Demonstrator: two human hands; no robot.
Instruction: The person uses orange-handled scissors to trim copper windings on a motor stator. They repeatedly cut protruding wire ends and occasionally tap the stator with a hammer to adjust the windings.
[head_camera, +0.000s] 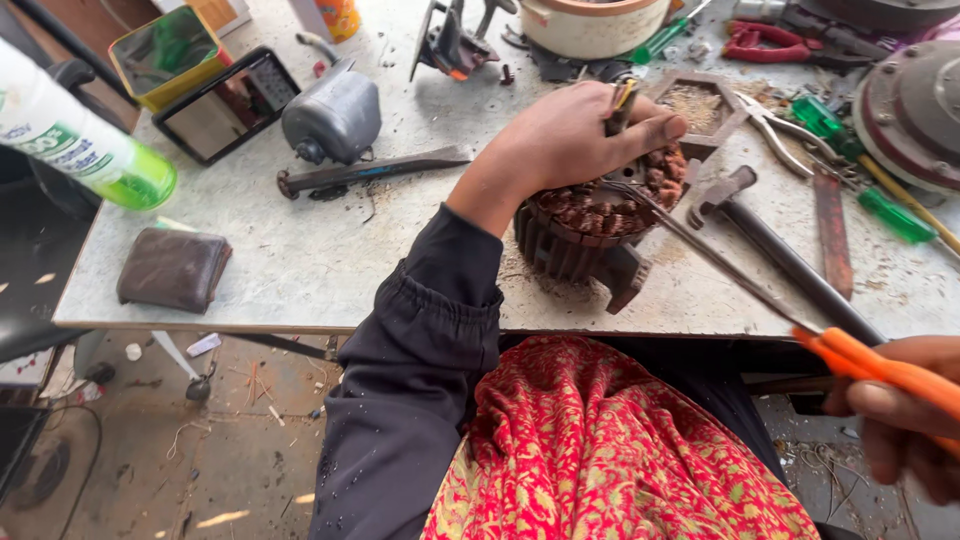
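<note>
A scuffed grey worktable (330, 260) carries everything. A brown wallet (173, 268) lies near its left edge, a grey motor (335, 115) and a dark metal bar (370, 170) further back, and a yellow tin (165, 55) at the far left corner. A wound stator (590, 235) sits by the near edge, a hammer (770, 245) just right of it, green screwdrivers (890, 212) toward the right edge.

1. A brown leather wallet (174, 268) lies near the left edge of the pale surface (300, 260)
2. A grey motor housing (333, 117) sits further back, with a dark metal bar (370, 170) just in front of it
3. A black-framed mirror (226, 102) lies beside a yellow-green tin (167, 55)
4. A hammer (770, 250) lies to the right, near a green-handled screwdriver (893, 215)
5. Red-handled pliers (765, 42) lie at the back, near a cream round pot (592, 25)
6. A green-and-white bottle (80, 140) shows at far left
7. Red patterned cloth (600, 450) lies below the surface edge
</note>
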